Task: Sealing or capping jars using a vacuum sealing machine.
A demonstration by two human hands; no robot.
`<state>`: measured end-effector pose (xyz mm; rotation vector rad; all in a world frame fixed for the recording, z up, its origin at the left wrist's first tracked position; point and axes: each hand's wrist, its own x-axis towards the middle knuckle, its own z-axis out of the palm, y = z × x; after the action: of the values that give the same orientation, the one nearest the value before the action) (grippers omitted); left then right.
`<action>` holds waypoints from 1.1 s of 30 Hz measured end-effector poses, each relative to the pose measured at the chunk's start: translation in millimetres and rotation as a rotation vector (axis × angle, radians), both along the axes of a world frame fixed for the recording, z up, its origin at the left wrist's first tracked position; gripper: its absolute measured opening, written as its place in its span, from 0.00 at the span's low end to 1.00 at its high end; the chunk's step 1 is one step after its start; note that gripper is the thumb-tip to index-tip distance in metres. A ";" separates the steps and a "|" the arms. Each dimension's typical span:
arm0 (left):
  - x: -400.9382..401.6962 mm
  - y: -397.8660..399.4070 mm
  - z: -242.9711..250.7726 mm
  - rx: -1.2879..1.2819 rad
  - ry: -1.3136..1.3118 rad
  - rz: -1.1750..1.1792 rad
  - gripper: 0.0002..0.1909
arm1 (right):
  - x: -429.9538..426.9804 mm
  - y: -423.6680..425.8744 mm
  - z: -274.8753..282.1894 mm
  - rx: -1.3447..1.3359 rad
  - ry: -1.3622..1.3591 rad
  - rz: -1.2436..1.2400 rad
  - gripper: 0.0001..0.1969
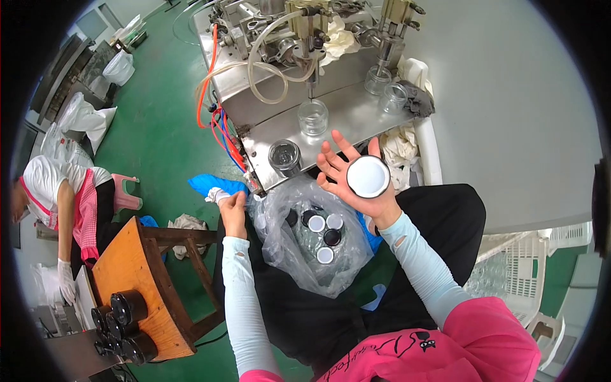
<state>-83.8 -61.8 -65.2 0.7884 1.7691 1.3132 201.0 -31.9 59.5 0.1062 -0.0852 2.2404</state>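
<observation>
My right hand [355, 186] is palm up with fingers spread, and a round dark-rimmed lid [368, 176] with its white lining upward lies on the palm. My left hand [234, 215] hangs beside the left edge of a clear plastic bag [281, 260], fingers curled; whether it grips anything cannot be seen. Inside the bag, between my legs, lie several lids [332, 237], some showing white linings, some black tops. Ahead, an open glass jar [313, 118] stands under a nozzle of the metal filling machine [272, 102]. Another jar [285, 158], dark-looking inside, stands near the machine's front edge.
Two glass jars [394, 98] stand at the machine's right, one beneath a second nozzle. Orange tubing [203, 95] runs down its left side. Black jars [126, 308] stand on a wooden stool [138, 281] at left, near a bending co-worker [67, 191]. White plastic crates [515, 277] are at right.
</observation>
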 end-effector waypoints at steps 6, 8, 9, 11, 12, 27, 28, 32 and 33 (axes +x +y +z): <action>-0.7 10.9 -15.1 0.071 -0.652 -0.266 0.13 | 9.3 -7.2 -6.8 -0.123 -0.149 0.004 0.34; -5.6 12.0 -19.4 0.028 -0.728 -0.322 0.12 | 10.0 -11.1 -9.5 -0.134 -0.215 -0.009 0.36; -8.4 12.9 -21.8 0.044 -0.767 -0.318 0.12 | 8.7 -12.8 -9.8 -0.124 -0.203 -0.023 0.37; -10.0 11.5 -21.1 0.059 -0.803 -0.322 0.11 | 5.4 -13.1 -9.0 -0.119 -0.201 -0.014 0.37; -10.0 10.5 -17.4 0.081 -0.833 -0.331 0.11 | 3.0 -12.7 -9.5 -0.105 -0.195 -0.007 0.37; -21.2 29.5 -3.8 -0.160 -0.637 -0.424 0.13 | 17.4 -41.3 -50.9 -0.258 -0.277 0.057 0.36; -18.7 35.7 0.8 -0.246 -0.471 -0.398 0.12 | 18.3 -40.4 -49.7 -0.263 -0.275 0.065 0.36; -43.3 42.4 -27.5 -0.137 -0.374 -0.397 0.11 | 16.0 -43.5 -52.8 -0.282 -0.209 0.101 0.37; -34.0 41.6 -25.1 -0.116 -0.426 -0.366 0.11 | 17.5 -43.2 -54.4 -0.279 -0.219 0.097 0.37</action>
<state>-117.8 -20.2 -90.3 0.6697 1.2800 1.0312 218.5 -75.0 5.2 -0.2915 0.1169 2.3295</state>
